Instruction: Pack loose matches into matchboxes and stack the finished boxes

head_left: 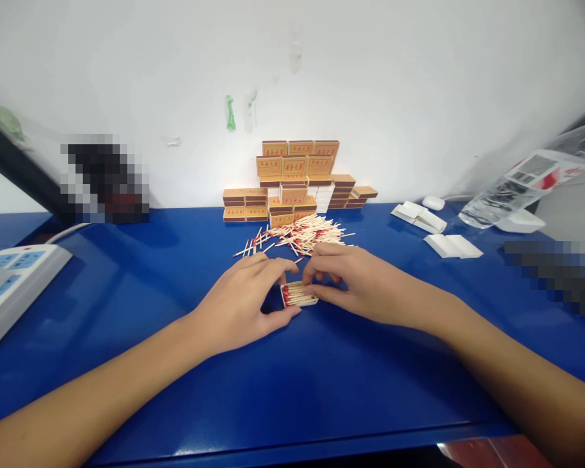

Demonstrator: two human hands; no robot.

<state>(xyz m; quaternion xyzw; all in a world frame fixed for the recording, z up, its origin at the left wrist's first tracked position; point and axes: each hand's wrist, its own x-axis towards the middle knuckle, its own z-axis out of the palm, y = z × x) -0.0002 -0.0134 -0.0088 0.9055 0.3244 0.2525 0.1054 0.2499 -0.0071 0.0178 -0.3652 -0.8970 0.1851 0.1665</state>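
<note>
A small white matchbox tray filled with matches lies on the blue table in front of me, red heads towards the left. My left hand curves round its left side, the thumb at the near edge and the fingertips at the far edge. Over the right end of the tray, my right hand has thumb and index finger closed on the matches; the fingers partly cover what they grip. Just beyond both hands is a loose pile of matches with red heads.
Stacked yellow-brown matchboxes stand against the wall behind the pile. Folded white card pieces, a white earphone case and a clear plastic bottle lie to the right. At the left edge sits a white power strip.
</note>
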